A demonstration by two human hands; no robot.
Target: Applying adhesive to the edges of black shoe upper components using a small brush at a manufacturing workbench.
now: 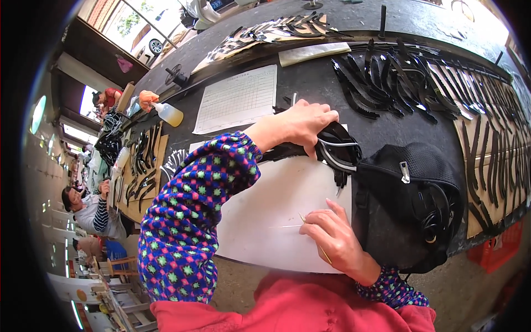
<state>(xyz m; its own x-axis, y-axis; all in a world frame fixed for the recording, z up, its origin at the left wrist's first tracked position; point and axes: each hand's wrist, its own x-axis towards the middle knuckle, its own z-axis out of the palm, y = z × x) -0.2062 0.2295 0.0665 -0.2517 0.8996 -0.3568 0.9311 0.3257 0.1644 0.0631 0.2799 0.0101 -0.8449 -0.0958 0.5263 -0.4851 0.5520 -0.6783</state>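
My left hand (303, 126) reaches across the white board (260, 207), its fingers and thumb closed over a bunch of curved black strips (338, 148), some with pale edges. Part of the bunch is hidden under the palm. Lower down, above the same board, my right hand (337, 238) pinches a thin gold-coloured stick (325, 255); its far tip pokes out past the fingers. A fine pale line runs leftward from those fingertips, too faint to name. Both forearms wear patterned blue sleeves.
A black mesh bag (412, 205) lies right of the board. Black strips (387, 77) are heaped behind it, and more line cardboard (470, 216) at right. A printed sheet (238, 99) and a bottle of yellow liquid (168, 114) stand at left. Co-workers sit farther left.
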